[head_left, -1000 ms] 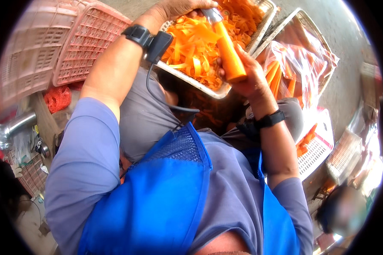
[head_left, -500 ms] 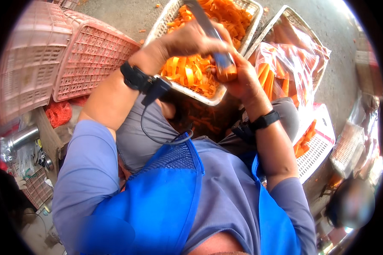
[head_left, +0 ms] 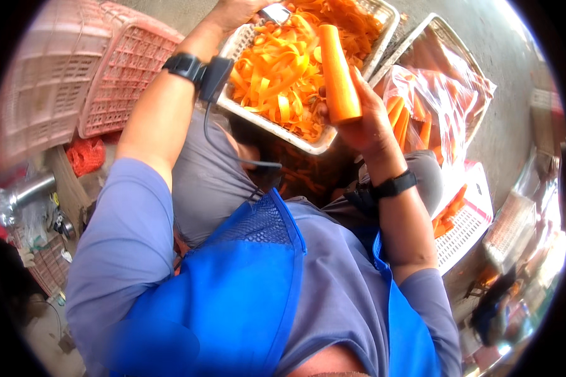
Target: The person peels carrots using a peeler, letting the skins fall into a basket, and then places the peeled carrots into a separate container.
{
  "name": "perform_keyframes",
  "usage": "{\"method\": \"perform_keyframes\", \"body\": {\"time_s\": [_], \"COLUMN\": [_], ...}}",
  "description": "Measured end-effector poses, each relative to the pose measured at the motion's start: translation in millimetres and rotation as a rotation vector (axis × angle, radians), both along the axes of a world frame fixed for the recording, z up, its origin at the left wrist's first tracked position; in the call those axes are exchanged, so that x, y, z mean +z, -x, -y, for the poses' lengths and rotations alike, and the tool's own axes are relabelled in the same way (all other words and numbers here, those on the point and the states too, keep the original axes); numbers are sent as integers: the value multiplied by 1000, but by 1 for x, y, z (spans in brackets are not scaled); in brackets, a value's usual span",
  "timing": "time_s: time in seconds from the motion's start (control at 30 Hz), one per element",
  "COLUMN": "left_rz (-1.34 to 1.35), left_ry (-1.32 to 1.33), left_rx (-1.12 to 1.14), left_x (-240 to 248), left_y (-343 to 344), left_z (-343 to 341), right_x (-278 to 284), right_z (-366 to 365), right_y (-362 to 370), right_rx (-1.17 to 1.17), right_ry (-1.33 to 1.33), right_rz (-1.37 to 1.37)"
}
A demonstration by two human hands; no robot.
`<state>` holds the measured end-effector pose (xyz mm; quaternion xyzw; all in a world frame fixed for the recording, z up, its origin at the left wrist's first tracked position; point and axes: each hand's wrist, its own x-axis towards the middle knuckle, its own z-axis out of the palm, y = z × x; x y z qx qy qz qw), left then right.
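Observation:
My right hand (head_left: 368,119) is closed around the thick lower part of a smooth, peeled carrot (head_left: 338,78), which points up and away from me. Up at the far left, my left hand (head_left: 238,11) grips a peeler (head_left: 275,14); its shiny metal part shows past the fingers, while the hand hides the rest. Peeler and carrot are apart. Under both hands stands a white plastic basket (head_left: 283,131) heaped with orange carrot peelings (head_left: 273,75).
A second basket (head_left: 437,25) at the right holds carrots in a clear plastic bag (head_left: 446,94). Nearer me, a white crate (head_left: 465,235) has more carrot pieces. Pink crates (head_left: 132,75) stand at the left, beside a red net bag (head_left: 86,156). Scraps lie between my legs.
My left hand has moved up and left with the peeler, off the carrot. In my right hand the carrot is now uncovered and shows its full length.

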<state>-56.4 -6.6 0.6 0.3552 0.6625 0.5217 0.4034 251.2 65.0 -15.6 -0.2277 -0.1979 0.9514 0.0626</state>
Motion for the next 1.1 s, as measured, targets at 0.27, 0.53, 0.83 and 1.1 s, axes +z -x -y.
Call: {"method": "perform_keyframes", "body": {"time_s": [0.27, 0.53, 0.83, 1.1], "left_rz": [-162, -110, -215, -150], "left_ry": [-70, -35, -25, -116], "left_rx": [-291, -460, 20, -397], "left_x": [39, 33, 3, 53], "left_y": [-97, -101, -12, -122], "left_z": [4, -6, -3, 12], "right_x": [-2, -1, -4, 2], "right_z": [-2, 3, 2, 0], "right_y": [4, 0, 4, 6], "right_rx": [-96, -58, -93, -75], "right_ry": [3, -53, 41, 21], "right_rz": [56, 88, 69, 70]}}
